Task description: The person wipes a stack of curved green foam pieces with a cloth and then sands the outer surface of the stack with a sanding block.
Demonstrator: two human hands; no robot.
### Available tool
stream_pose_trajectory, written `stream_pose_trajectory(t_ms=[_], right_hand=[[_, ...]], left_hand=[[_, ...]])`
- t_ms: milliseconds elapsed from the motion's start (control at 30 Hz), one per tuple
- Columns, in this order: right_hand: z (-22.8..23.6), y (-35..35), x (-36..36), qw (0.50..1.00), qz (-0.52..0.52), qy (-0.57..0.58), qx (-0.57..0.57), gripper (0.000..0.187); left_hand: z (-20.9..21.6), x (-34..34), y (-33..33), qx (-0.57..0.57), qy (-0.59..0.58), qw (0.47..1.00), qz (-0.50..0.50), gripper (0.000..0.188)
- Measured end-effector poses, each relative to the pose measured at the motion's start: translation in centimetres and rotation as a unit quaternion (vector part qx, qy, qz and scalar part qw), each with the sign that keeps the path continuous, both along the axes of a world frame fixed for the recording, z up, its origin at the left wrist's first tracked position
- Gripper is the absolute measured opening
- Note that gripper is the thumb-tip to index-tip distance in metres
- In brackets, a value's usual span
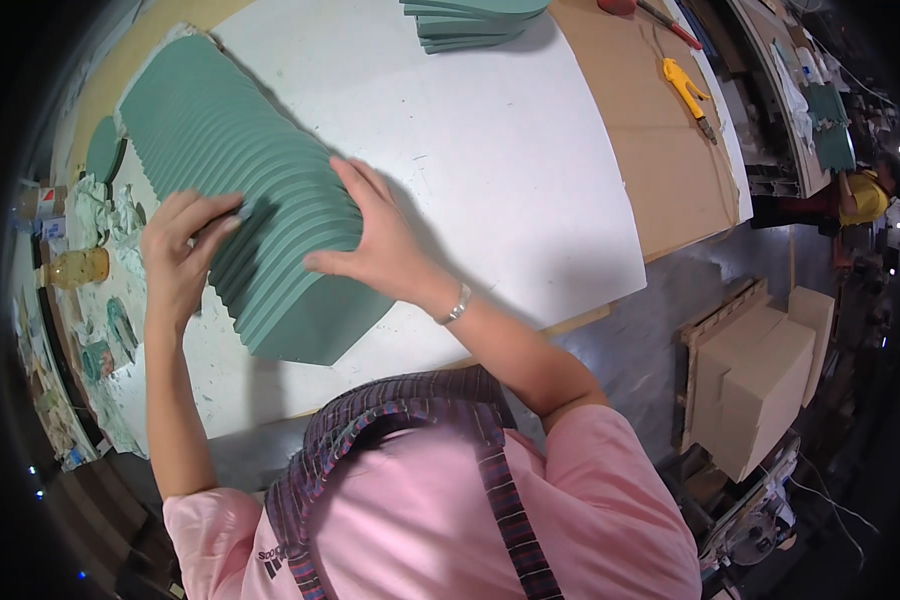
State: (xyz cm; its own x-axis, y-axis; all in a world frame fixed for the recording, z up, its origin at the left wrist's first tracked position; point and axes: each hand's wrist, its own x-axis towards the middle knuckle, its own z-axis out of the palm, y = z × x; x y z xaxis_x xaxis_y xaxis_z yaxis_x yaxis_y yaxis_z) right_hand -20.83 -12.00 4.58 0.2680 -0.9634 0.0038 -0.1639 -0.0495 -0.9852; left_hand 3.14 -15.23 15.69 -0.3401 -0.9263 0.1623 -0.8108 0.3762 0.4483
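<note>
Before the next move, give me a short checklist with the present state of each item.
1. Green sheets lying in a stepped, overlapping row: ok.
2. Right hand at the row: ok, thumb and fingers spread at its right side.
3. Left hand holding anything: cannot tell, the fingertips are close together over the row's left side.
4. Separate green stack apart from both hands: ok, at the far edge of the view.
5. Yellow tool away from the row: ok, on the brown board.
6. Undersides of the sheets: cannot tell, hidden.
</note>
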Motion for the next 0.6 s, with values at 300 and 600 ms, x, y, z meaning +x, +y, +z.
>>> stream_pose_trajectory(t_ms=[300, 600], right_hand=[[-0.8, -6.1, 1.1, 0.99, 0.001, -0.092, 0.104, 0.06], [0.9, -4.8, 2.7, 0.993, 0.039, 0.099, -0.056, 0.095]], left_hand=[[-0.2, 7.4, 8.8, 0.032, 0.078, 0.991, 0.107, 0.023], [-2.1, 8.1, 10.7, 0.05, 0.195, 0.956, 0.212, 0.023]])
